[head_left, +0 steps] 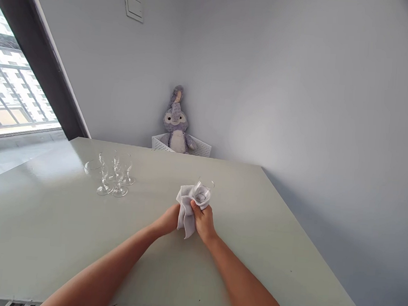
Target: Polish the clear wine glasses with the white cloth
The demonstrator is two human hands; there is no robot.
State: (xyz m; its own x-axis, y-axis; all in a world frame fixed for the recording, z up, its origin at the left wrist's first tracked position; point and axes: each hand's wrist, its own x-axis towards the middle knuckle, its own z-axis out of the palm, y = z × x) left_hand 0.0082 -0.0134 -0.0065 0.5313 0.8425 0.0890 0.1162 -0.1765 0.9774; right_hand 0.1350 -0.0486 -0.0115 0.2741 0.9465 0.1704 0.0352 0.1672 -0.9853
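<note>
Above the middle of the table, a clear stemmed glass is tilted, with a light grey cloth wrapped around its lower part. My right hand is closed around the cloth and glass, its thumb pressed on the cloth just below the bowl. From the other side, my left hand grips the cloth; folds of the fabric cover its fingers. The glass's stem and foot are hidden by the cloth and hands.
Several clear stemmed glasses stand in a group on the pale table, left of my hands. Beyond the far edge, a grey plush toy sits in a white perforated basket. Walls rise behind and to the right; a window is at left.
</note>
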